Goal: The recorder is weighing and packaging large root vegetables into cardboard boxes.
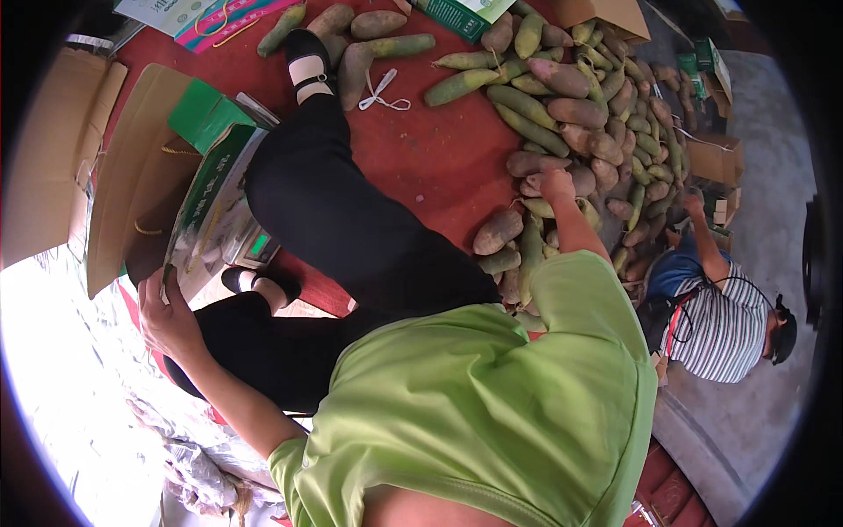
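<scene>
A lime-green shirt (492,395) is filling the lower middle of the view, closest to the camera, with black trousers (351,228) stretching away from it across a red mat (430,158). The person's left hand (167,316) is curling its fingers over the lower edge of a green and white carton (215,202), which is lying tilted beside an open brown cardboard box (132,176) at the left. A small scale (259,246) is sitting tucked just behind the carton. The person's right hand (555,184) is reaching out to a long heap of brown and green root vegetables (571,114) and is resting on one of them; whether the fingers are closed around it cannot be told from here. A white cord (382,92) is lying loose on the mat near the heap. At the far right, another person in a striped shirt (724,325) is crouching beside the heap.
</scene>
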`<state>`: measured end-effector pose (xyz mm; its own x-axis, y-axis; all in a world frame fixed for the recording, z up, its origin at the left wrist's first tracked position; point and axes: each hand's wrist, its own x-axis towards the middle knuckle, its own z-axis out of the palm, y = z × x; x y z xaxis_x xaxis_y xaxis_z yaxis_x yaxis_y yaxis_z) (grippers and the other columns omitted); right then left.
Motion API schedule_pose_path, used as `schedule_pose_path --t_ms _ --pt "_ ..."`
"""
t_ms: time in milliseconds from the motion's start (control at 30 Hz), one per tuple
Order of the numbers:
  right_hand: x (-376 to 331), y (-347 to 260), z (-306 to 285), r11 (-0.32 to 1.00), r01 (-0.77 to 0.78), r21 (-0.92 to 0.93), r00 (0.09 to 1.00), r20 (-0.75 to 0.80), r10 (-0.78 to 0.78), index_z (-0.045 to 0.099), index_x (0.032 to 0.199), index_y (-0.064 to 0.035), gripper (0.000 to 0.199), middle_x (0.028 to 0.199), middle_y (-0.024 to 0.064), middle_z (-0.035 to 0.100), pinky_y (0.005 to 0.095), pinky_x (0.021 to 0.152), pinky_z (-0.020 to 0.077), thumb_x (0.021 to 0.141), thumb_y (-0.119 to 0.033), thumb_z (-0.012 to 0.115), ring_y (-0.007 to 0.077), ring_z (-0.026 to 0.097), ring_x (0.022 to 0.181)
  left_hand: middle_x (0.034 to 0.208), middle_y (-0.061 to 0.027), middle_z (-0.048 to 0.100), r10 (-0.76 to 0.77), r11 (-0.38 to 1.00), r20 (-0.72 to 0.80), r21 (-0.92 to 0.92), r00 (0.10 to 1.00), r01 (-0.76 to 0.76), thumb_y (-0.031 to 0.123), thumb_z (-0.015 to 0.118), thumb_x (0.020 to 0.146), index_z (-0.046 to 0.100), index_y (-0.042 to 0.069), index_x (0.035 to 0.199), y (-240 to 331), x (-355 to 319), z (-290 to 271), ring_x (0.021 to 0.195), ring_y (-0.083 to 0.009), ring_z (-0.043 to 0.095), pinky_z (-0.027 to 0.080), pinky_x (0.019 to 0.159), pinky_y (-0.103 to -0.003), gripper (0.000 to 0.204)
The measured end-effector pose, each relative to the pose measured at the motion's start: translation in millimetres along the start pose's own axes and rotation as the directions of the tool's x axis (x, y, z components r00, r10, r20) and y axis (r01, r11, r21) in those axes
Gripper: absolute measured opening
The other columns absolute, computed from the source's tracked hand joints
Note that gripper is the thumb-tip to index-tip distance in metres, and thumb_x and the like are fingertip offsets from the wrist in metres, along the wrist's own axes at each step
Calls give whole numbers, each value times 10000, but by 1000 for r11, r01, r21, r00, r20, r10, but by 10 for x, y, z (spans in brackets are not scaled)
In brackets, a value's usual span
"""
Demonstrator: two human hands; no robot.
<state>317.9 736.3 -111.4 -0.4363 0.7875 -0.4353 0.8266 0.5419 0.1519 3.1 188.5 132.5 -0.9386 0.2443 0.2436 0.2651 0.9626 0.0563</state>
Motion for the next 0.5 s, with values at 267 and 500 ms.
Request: schedule_pose_path --t_ms 267,500 --pt "-471 -288 629 700 623 -350 779 359 -513 535 1204 -170 638 1152 59 542 464 896 431 608 -198 759 276 486 1137 857 -17 643 -3 1000 -27 11 1000 3 204 634 845 650 119 918 -4 0 63 745 -242 633 462 601 -342 114" --pt "-1018 -611 914 454 807 -377 589 551 -591 521 1203 -206 523 1170 29 518 525 919 351 711 -223 697 235 453 1133 853 -25 643 -20 999 -46 -42 999 18 168 626 838 651 123 908 42 -29 13 751 -244 634 468 621 -336 87"
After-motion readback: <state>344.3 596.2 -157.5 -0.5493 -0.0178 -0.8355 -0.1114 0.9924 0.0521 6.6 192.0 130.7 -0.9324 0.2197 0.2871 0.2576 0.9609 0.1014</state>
